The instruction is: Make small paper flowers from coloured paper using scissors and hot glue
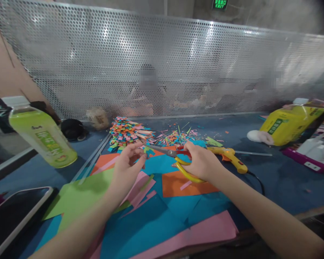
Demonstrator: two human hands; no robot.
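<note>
My right hand (201, 160) grips scissors (185, 167) with yellow and red handles, their blades pointing left toward my left hand. Between the thumb and fingers of my left hand (131, 160) is a small green and blue paper piece (149, 151), close to the blade tips. Under both hands lie overlapping coloured sheets: an orange sheet (170, 185), a blue sheet (140, 226), a green sheet (83, 190) and a pink sheet (205, 230). Behind my left hand stands a cone of layered paper strips (126, 133), with a heap of paper scraps (175, 137) to its right.
A drink bottle (47, 138) stands at left, above a phone (18, 216). On the right are a yellow glue gun (230, 158) with a cable, a yellow bottle (288, 124) and a purple tray (302, 158). A perforated metal screen (178, 72) runs behind.
</note>
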